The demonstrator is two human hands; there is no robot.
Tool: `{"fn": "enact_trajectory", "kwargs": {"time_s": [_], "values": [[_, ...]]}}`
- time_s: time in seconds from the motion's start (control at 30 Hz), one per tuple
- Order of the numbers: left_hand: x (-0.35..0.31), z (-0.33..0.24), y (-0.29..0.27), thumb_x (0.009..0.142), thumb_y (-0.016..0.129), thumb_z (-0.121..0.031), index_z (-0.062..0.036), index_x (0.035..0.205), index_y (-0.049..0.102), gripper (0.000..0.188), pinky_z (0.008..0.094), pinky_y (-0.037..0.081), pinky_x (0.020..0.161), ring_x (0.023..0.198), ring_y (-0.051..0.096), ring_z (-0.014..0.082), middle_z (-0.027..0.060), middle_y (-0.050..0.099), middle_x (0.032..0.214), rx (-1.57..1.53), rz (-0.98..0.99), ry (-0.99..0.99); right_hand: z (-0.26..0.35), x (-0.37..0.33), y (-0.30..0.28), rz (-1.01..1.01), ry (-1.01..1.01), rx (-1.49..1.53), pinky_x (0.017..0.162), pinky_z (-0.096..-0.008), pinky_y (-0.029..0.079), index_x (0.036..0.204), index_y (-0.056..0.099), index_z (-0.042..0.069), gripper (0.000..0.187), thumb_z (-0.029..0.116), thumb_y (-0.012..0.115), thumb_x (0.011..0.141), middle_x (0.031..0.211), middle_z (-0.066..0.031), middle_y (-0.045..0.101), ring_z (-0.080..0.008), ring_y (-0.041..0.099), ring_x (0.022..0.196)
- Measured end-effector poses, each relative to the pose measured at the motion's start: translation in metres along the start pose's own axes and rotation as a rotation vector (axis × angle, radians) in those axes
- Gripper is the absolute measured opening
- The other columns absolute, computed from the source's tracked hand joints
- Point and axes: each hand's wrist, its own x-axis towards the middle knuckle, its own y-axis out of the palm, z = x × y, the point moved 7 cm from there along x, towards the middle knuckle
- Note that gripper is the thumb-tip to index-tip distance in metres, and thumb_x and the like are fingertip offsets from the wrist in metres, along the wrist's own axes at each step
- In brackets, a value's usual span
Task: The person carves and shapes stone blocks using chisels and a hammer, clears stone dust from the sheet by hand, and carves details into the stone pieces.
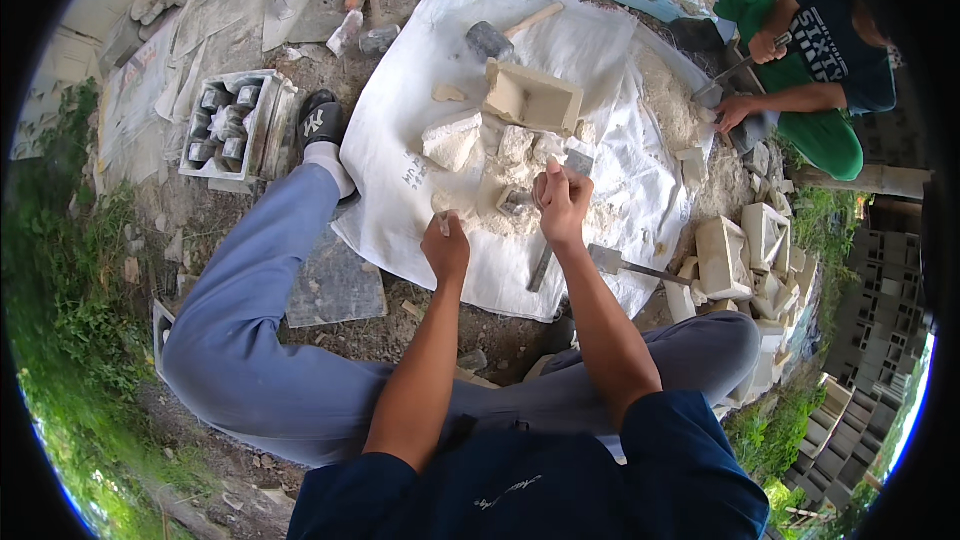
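Note:
My left hand (446,248) is closed, fingertips pinched at a small pale bit I cannot make out, over the left side of a crumbly heap. My right hand (564,205) is closed with its thumb up; what its fingers hold is hidden. A flat grey metal bar (541,268) passes beneath it, its far end showing beyond the knuckles. Between my hands sits a small block with a grey, cup-like piece (515,202), dusted with pale powder (510,225). Pale rough chunks (452,140) and a cream open box-shaped block (535,95) lie just beyond.
A white sheet (390,195) lies under everything. On it are a black-headed mallet (490,40) and a scraper-like blade (605,258) with a long handle. Cream blocks (725,258) pile up at right; a tray of dark cups (228,128) stands left. A co-worker (830,50) sits far right, holding a tool.

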Motion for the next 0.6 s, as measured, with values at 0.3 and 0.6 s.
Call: {"fn": "enact_trajectory", "kwargs": {"time_s": [0.3, 0.6], "values": [[-0.006, -0.002, 0.002, 0.097, 0.056, -0.026, 0.0023, 0.099, 0.07, 0.032, 0.0365, 0.053, 0.073, 0.076, 0.071, 0.0252, 0.0139, 0.074, 0.081, 0.013, 0.021, -0.014, 0.02, -0.001, 0.001, -0.051, -0.142, -0.036, 0.041, -0.0295, 0.019, 0.051, 0.033, 0.009, 0.057, 0.019, 0.051, 0.105, 0.046, 0.0006, 0.032, -0.0086, 0.027, 0.041], [-0.006, -0.002, -0.006, 0.096, 0.057, -0.027, 0.0014, 0.099, 0.071, 0.032, 0.0376, 0.053, 0.074, 0.077, 0.071, 0.0269, 0.0144, 0.074, 0.082, -0.018, 0.0, -0.046, 0.022, -0.005, -0.004, -0.051, -0.041, -0.007, 0.044, -0.0288, 0.019, 0.053, 0.033, 0.009, 0.057, 0.023, 0.053, 0.105, 0.048, 0.0009, 0.033, -0.0079, 0.028, 0.044]]}}
